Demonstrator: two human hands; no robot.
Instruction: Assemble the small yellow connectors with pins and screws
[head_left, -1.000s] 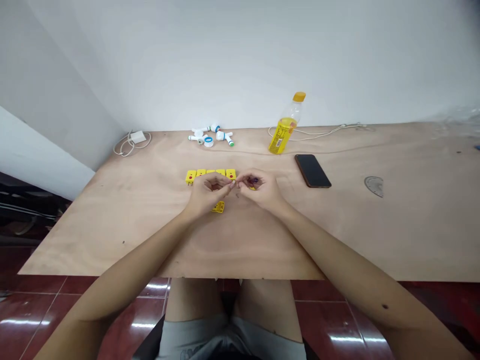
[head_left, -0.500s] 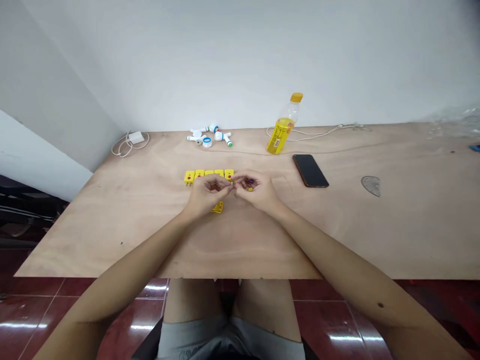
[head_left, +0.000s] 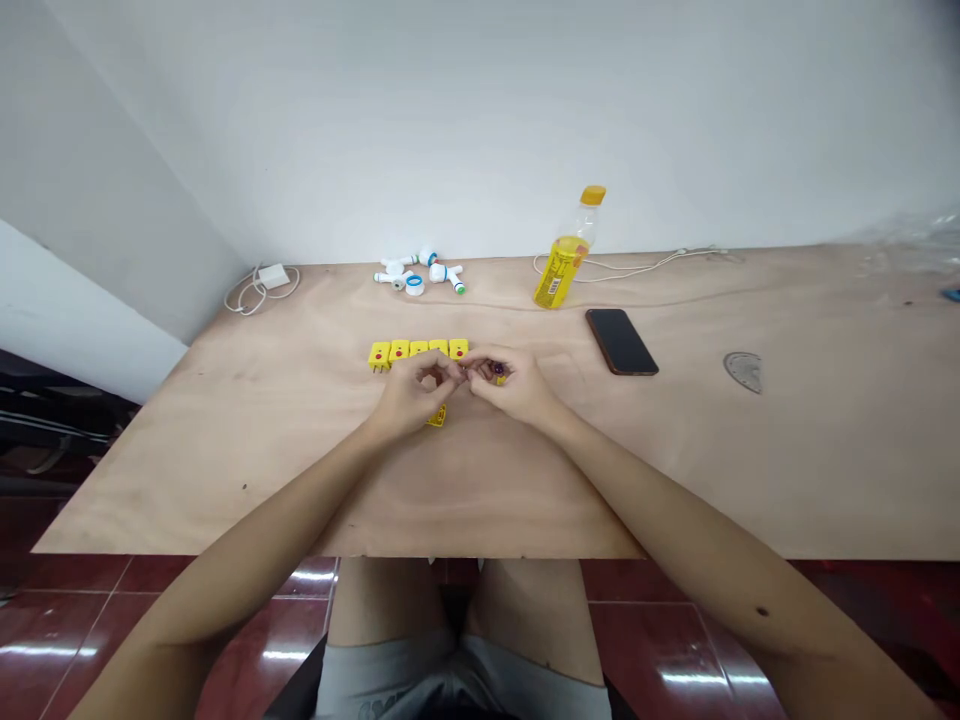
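Note:
My left hand [head_left: 416, 388] and my right hand [head_left: 511, 380] meet fingertip to fingertip over the middle of the table. Both are closed in a pinch; whatever small thing sits between the fingertips is too tiny and covered to name. A dark purple bit [head_left: 499, 369] shows inside the curl of my right hand, with a patch of yellow below it. Behind my left hand stands a row of several yellow blocks [head_left: 399, 349] with red dots, the leftmost with metal prongs like a plug. A yellow piece with dark print [head_left: 436, 415] lies partly hidden below my left hand.
White pipe-like fittings [head_left: 446, 273] with blue and green rings lie near the wall. A bottle of yellow drink [head_left: 562, 265] stands right of them, before a white cable [head_left: 637, 270]. Further right are a phone [head_left: 621, 341] and a grey half-round plate [head_left: 742, 371]. A white charger [head_left: 273, 276] lies far left.
My fingertips have shifted slightly, and the small pale bit between them is now covered. Both hands stay in nearly the same place; the things on the table have not moved.

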